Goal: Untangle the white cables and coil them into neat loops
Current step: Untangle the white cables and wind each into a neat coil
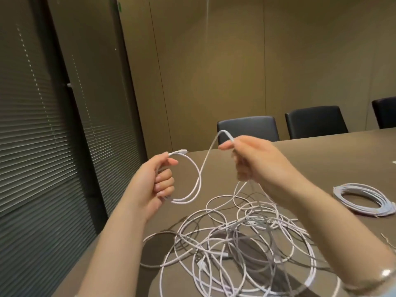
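A tangle of white cables sprawls over the brown table in front of me. My left hand grips a small loop of one white cable, its plug end sticking out past the thumb. My right hand, raised above the tangle, pinches the same cable further along, where it arches over the fingers. From that hand the strand drops into the tangle below.
A finished coil of white cables lies on the table at the right. Three dark chairs stand along the table's far edge. Windows with blinds run close along the left, beside the table's left edge.
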A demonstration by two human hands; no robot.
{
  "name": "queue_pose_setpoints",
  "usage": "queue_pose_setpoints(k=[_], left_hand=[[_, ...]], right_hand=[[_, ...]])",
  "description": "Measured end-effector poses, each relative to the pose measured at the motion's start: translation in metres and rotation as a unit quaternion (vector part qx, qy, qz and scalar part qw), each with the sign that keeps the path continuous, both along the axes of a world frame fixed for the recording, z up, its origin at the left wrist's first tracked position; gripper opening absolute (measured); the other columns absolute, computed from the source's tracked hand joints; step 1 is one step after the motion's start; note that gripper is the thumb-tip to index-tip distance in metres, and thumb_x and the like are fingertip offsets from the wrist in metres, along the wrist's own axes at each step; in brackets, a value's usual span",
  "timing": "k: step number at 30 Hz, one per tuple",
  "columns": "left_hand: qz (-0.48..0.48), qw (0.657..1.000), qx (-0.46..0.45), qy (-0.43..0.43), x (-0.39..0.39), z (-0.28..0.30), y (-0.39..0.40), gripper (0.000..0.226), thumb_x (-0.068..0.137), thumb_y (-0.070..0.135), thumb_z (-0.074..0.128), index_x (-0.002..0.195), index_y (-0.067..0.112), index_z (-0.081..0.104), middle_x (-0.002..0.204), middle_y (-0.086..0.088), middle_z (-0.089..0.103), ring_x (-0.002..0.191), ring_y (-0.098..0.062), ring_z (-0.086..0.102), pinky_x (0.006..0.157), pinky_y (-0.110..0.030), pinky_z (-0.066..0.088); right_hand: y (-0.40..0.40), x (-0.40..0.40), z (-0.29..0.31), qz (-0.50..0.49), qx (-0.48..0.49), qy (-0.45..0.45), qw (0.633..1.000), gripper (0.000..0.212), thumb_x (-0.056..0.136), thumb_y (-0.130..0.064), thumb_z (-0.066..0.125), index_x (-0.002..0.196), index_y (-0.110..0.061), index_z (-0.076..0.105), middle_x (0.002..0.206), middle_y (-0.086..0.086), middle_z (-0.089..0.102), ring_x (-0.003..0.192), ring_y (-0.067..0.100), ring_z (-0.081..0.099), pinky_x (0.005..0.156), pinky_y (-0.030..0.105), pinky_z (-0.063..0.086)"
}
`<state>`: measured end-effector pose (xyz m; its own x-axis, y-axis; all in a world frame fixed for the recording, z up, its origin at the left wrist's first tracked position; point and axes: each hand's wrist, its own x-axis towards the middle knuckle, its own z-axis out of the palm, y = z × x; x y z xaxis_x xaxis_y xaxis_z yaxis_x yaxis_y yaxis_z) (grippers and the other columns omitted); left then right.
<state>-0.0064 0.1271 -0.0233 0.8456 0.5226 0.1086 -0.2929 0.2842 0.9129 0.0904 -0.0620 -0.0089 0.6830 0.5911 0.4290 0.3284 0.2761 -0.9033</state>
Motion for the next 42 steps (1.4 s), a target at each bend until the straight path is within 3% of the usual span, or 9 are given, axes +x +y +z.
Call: queue_pose_setpoints(k=[5, 7, 11, 14, 18, 24, 30, 35, 42], left_hand=[[-0.016, 0.999, 0.029, -0.022, 0.007, 0.003, -0.024, 0.04, 0.077, 0.052, 0.065, 0.077, 0.013, 0.054, 0.043, 0.008, 0.022, 0.032, -0.005, 0.018, 0.033, -0.016, 0.015], [0.005, 0.998, 0.067, -0.006, 0.007, 0.003, -0.03, 0.041, 0.069, 0.054, 0.067, 0.077, 0.015, 0.057, 0.043, 0.009, 0.033, 0.033, -0.005, 0.025, 0.034, -0.016, 0.019], [0.015, 0.997, 0.078, 0.0, 0.006, 0.0, -0.025, 0.034, 0.087, 0.034, 0.063, 0.06, 0.019, 0.049, 0.049, 0.006, 0.036, 0.034, -0.006, 0.027, 0.035, -0.017, 0.022], [-0.03, 0.998, 0.029, -0.042, 0.007, -0.001, -0.018, 0.041, 0.096, 0.03, 0.051, 0.057, 0.019, 0.041, 0.055, 0.004, 0.024, 0.042, -0.008, 0.025, 0.042, -0.018, 0.027], [-0.08, 0.986, -0.083, -0.122, 0.007, -0.003, -0.012, 0.042, 0.101, 0.038, 0.042, 0.063, 0.019, 0.038, 0.063, 0.002, 0.043, 0.057, -0.01, 0.048, 0.057, -0.023, 0.05], [-0.144, 0.947, -0.188, -0.215, -0.011, -0.004, 0.021, 0.039, 0.101, 0.033, 0.039, 0.066, 0.017, 0.047, 0.051, 0.007, 0.025, 0.045, -0.005, 0.013, 0.04, -0.016, 0.027], [-0.291, 0.911, -0.211, -0.205, -0.022, -0.023, 0.073, 0.048, 0.106, 0.032, 0.03, 0.082, 0.003, 0.06, 0.058, 0.0, 0.032, 0.05, -0.013, 0.027, 0.052, -0.028, 0.035], [-0.286, 0.91, -0.188, -0.235, -0.038, -0.024, 0.098, 0.041, 0.105, 0.028, 0.036, 0.083, 0.004, 0.062, 0.057, -0.002, 0.038, 0.048, -0.014, 0.029, 0.051, -0.028, 0.033], [-0.031, 0.98, -0.103, -0.165, -0.034, -0.008, 0.053, 0.035, 0.098, 0.032, 0.044, 0.067, 0.018, 0.05, 0.05, 0.009, 0.021, 0.035, -0.006, 0.02, 0.037, -0.017, 0.016]], right_hand=[[0.021, -0.025, -0.022, -0.057, -0.107, -0.301, 0.946, 0.023, 0.1, -0.022, 0.049, 0.102, -0.023, 0.072, 0.063, -0.016, 0.053, 0.058, 0.0, 0.047, 0.057, 0.016, 0.036], [0.028, -0.034, -0.031, -0.079, -0.146, -0.397, 0.903, 0.023, 0.099, -0.029, 0.048, 0.101, -0.027, 0.07, 0.075, -0.013, 0.055, 0.074, 0.005, 0.053, 0.072, 0.027, 0.047], [0.036, -0.041, -0.042, -0.119, -0.149, -0.454, 0.871, 0.019, 0.097, -0.033, 0.05, 0.107, -0.03, 0.066, 0.084, -0.005, 0.058, 0.079, 0.025, 0.057, 0.071, 0.045, 0.05], [0.034, -0.043, -0.043, -0.117, -0.102, -0.426, 0.891, 0.012, 0.095, -0.035, 0.057, 0.105, -0.034, 0.063, 0.085, -0.009, 0.063, 0.078, 0.021, 0.059, 0.072, 0.043, 0.05], [0.033, -0.04, -0.043, -0.044, -0.191, -0.374, 0.906, 0.022, 0.094, -0.048, 0.051, 0.094, -0.026, 0.055, 0.077, -0.004, 0.067, 0.07, 0.02, 0.061, 0.071, 0.041, 0.052], [0.011, 0.015, -0.047, 0.152, -0.313, -0.178, 0.921, 0.044, 0.094, -0.049, 0.054, 0.077, -0.01, 0.065, 0.058, 0.003, 0.05, 0.054, 0.018, 0.046, 0.057, 0.027, 0.044], [-0.027, 0.073, -0.05, 0.167, -0.341, -0.054, 0.924, 0.05, 0.086, -0.048, 0.068, 0.06, -0.018, 0.037, 0.058, 0.0, 0.028, 0.052, 0.015, 0.026, 0.054, 0.029, 0.023], [-0.062, 0.096, -0.05, 0.104, -0.402, -0.028, 0.909, 0.048, 0.071, -0.047, 0.08, 0.058, -0.018, 0.044, 0.057, 0.001, 0.036, 0.051, 0.015, 0.038, 0.053, 0.027, 0.038], [-0.055, 0.093, -0.033, -0.01, -0.207, 0.114, 0.972, 0.026, 0.095, -0.023, 0.058, 0.092, -0.001, 0.072, 0.065, 0.003, 0.044, 0.055, 0.012, 0.039, 0.052, 0.024, 0.037]])
